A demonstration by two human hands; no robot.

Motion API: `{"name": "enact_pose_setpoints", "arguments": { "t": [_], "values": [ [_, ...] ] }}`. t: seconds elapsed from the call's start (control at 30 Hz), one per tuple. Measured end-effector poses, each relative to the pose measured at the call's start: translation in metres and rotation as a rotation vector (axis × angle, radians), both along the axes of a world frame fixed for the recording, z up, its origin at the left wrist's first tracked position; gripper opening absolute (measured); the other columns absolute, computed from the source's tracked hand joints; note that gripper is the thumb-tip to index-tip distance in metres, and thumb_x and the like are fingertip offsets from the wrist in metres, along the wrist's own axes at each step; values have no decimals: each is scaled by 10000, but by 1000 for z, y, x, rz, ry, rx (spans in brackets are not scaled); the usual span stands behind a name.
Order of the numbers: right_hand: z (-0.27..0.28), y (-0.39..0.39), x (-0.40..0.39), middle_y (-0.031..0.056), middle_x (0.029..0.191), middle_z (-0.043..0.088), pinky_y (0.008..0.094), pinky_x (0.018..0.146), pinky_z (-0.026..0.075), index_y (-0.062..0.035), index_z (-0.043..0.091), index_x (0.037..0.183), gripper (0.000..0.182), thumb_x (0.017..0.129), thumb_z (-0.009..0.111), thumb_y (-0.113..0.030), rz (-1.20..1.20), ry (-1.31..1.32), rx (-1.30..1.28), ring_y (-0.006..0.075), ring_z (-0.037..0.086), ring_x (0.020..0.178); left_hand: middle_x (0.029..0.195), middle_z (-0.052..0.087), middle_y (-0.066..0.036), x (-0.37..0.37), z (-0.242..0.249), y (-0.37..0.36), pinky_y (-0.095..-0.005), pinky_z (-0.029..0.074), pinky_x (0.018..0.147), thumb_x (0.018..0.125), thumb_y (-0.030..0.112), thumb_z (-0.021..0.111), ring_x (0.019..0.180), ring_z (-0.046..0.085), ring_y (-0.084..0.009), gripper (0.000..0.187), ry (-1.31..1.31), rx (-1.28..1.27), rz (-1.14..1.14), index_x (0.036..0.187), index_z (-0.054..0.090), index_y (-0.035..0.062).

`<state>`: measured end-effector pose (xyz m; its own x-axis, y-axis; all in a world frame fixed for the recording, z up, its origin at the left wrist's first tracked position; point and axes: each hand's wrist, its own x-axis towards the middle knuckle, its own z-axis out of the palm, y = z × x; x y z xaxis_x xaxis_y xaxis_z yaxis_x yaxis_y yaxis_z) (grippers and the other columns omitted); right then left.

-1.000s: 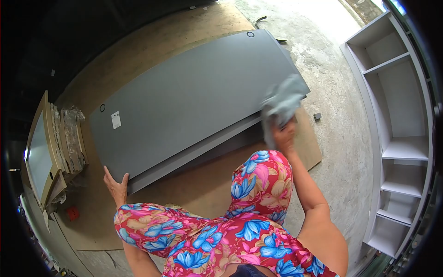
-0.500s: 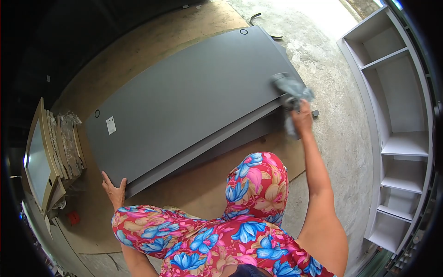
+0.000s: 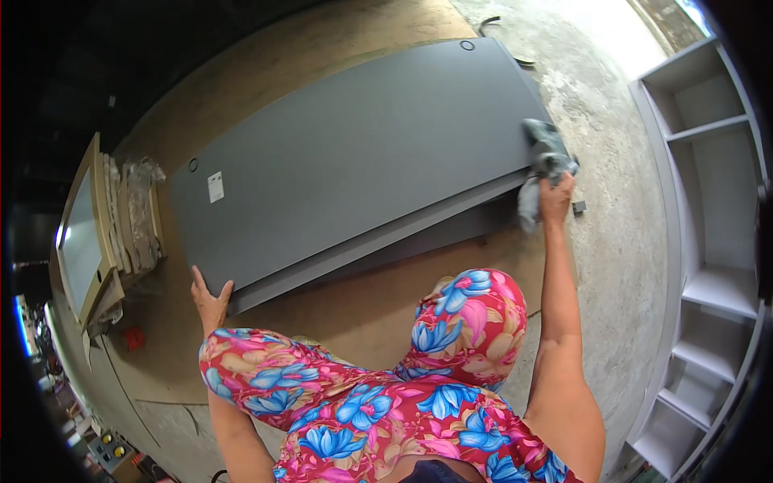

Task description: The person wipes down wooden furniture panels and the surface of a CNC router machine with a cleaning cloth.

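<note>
A large dark grey panel [image 3: 362, 137] lies flat in front of me, with a ring mark near two corners and a white label [image 3: 216, 187] at its left end. My right hand [image 3: 556, 197] is closed on a crumpled grey-green cloth [image 3: 550, 153], which hangs over the panel's right end. At the near left corner rests my left hand [image 3: 211, 299], thumb and fingers spread around the panel's edge. Beneath, a second dark panel [image 3: 419, 239] sticks out at an angle.
Brown board [image 3: 362, 310] covers the floor under the panels. Framed panels with plastic wrapping [image 3: 145, 217] stand at the left, near a red object [image 3: 134, 338]. A white shelf unit [image 3: 721, 286] lies along the right, on concrete. Black curved strips [image 3: 489, 24] lie beyond the far corner.
My right hand and the cloth have shifted slightly along the panel's right end. The whole view has turned a little, and my left hand stays at the near left corner.
</note>
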<state>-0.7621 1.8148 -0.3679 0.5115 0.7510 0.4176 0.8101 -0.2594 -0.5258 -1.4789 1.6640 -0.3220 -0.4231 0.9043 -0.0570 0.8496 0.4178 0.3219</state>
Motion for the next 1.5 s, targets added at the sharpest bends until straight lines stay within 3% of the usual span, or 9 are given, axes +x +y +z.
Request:
{"name": "enact_pose_setpoints", "arguments": {
  "t": [0.07,0.1,0.17,0.2,0.4,0.7,0.77,1.1,1.5],
  "values": [
    [-19,17,52,282,1080,529,411,863,443,85,499,1054,495,775,635,-301,-260,141,-159,395,551,998,1308,357,-260,-2,3,-1,-434,319,1002,722,451,695,1210,363,-398,928,-50,7,0,1429,196,116],
    [-10,21,66,254,891,620,437,759,463,73,596,948,500,762,644,-389,-208,92,-48,388,606,855,1307,364,-254,-3,3,-3,-433,317,1004,719,450,698,1211,363,-396,929,-58,11,-14,1428,199,116],
    [0,36,90,268,848,629,426,748,461,102,619,842,570,756,645,-461,-344,22,-20,383,615,832,1305,377,-241,-7,2,-9,-432,313,1008,713,449,704,1213,363,-394,933,-72,25,-34,1427,204,115],
    [16,40,92,293,884,622,421,762,459,128,606,857,560,752,655,-420,-264,149,-26,393,615,844,1312,380,-234,-4,5,-14,-437,305,1013,680,459,728,1218,359,-391,967,-41,6,-25,1424,216,116],
    [18,70,110,138,909,656,314,755,455,49,648,985,489,749,676,-378,92,353,-257,196,597,820,1383,263,-248,15,10,-45,-459,289,1030,548,403,828,1256,301,-417,1161,17,-16,-73,1437,131,135],
    [32,90,115,143,1114,587,302,870,415,37,569,1159,658,742,642,-467,139,501,-556,211,553,975,1382,221,-281,31,8,-39,-462,327,1016,485,379,861,1253,304,-435,1238,48,-46,59,1435,104,139],
    [30,87,121,170,1034,620,314,841,426,98,596,1073,687,715,655,-486,116,481,-546,218,567,949,1372,249,-264,32,7,-40,-460,346,1004,468,390,863,1239,329,-426,1232,53,-28,58,1431,133,153],
    [19,81,125,174,1023,624,325,842,419,40,608,1098,654,753,588,-515,188,372,-481,234,574,937,1349,313,-206,28,15,-40,-442,393,969,459,340,869,1194,403,-400,1183,76,-64,93,1423,195,208],
    [36,45,82,227,1051,616,347,869,412,6,625,1087,654,732,594,-543,1,343,-504,290,579,981,1363,304,-208,4,12,-15,-443,421,947,478,329,855,1196,413,-395,1166,74,-22,13,1425,186,203]
  ]
}}
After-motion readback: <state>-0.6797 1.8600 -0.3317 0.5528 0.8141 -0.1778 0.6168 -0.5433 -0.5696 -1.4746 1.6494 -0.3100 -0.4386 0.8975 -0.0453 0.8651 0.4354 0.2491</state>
